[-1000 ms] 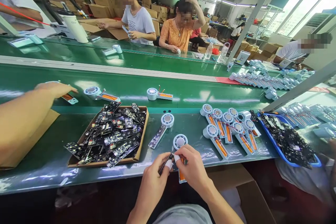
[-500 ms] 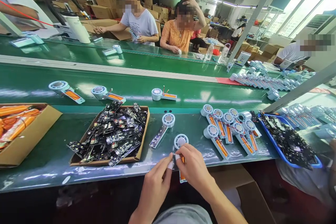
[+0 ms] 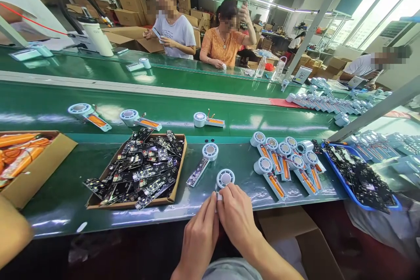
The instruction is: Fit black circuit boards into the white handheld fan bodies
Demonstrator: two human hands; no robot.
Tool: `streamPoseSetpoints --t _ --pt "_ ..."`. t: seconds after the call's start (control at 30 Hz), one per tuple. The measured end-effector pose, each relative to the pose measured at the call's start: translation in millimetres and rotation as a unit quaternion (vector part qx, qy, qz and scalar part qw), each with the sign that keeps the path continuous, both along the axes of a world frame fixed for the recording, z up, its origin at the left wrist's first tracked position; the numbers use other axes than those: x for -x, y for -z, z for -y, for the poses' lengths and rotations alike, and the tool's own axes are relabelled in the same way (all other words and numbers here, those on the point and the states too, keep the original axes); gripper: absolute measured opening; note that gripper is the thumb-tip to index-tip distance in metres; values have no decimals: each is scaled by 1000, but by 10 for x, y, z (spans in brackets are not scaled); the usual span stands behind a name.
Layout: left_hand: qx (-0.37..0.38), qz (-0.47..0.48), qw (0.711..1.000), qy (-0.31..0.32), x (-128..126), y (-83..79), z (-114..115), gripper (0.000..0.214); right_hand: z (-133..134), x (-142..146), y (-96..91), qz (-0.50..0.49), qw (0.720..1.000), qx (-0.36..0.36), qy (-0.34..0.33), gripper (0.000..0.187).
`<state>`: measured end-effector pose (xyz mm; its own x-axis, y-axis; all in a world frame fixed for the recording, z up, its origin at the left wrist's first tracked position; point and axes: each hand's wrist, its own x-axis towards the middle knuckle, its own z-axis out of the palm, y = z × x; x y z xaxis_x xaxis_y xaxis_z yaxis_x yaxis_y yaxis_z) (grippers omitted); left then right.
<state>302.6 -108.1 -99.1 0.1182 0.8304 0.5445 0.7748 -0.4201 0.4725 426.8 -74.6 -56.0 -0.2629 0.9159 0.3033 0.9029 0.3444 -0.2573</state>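
A light-blue handheld fan body [image 3: 225, 178] lies at the bench edge, its round head showing beyond my fingers and its handle covered by my hands. My left hand [image 3: 201, 234] is closed in a pinch, fingertips meeting those of my right hand [image 3: 239, 212] just below the fan head. My right hand is closed too and rests over the handle. Whatever is between the fingertips is too small and hidden to name. White covering shows on a fingertip. Up and to the left, another fan [image 3: 210, 152] carries a black circuit board [image 3: 198, 170] on its handle.
A cardboard tray of circuit boards [image 3: 151, 170] stands left; a box of orange-wrapped batteries [image 3: 22, 157] is beyond. Several fan bodies [image 3: 284, 153] cluster right, beside a blue tray [image 3: 341, 175] of boards. Fans ride the green belt [image 3: 170, 105]. A co-worker's arm [image 3: 11, 232] enters at left.
My hands have closed in together, with the right now covering the orange strip in the handle. Fans on the belt shifted slightly right. A co-worker's arm has come in at the left.
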Motion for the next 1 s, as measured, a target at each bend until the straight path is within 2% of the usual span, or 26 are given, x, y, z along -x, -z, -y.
streamPoseSetpoints --t 0.13,0.27,0.37,0.47,0.63,0.73,0.8,0.87,0.93,1.0 --pt "0 -1 1000 5 8 15 15 36 8 19 31 14 1000 -10 -14 18" --pt "9 26 1000 1 36 28 -2 35 -38 -37 30 0 998 4 -62 19" --pt "50 82 995 19 92 -25 -76 35 -112 -154 -16 -89 990 51 -98 15" --pt "125 147 979 67 177 -126 -169 35 -196 -290 -67 -195 967 112 -121 16" --pt "189 190 954 131 300 -206 -285 34 -276 -385 -44 -281 927 156 -193 19" --pt "186 184 954 149 294 -202 -309 35 -263 -348 -19 -302 930 137 -158 20" --pt "186 181 956 140 257 -237 -288 36 -235 -328 -37 -314 929 155 -119 21" --pt "208 185 951 135 218 -312 -240 39 -204 -337 -75 -344 906 228 -93 23" --pt "250 205 935 142 195 -388 -188 42 -183 -374 -99 -392 867 299 -75 22" --pt "292 255 913 125 179 -411 -165 44 -182 -418 -88 -456 824 332 -55 23"
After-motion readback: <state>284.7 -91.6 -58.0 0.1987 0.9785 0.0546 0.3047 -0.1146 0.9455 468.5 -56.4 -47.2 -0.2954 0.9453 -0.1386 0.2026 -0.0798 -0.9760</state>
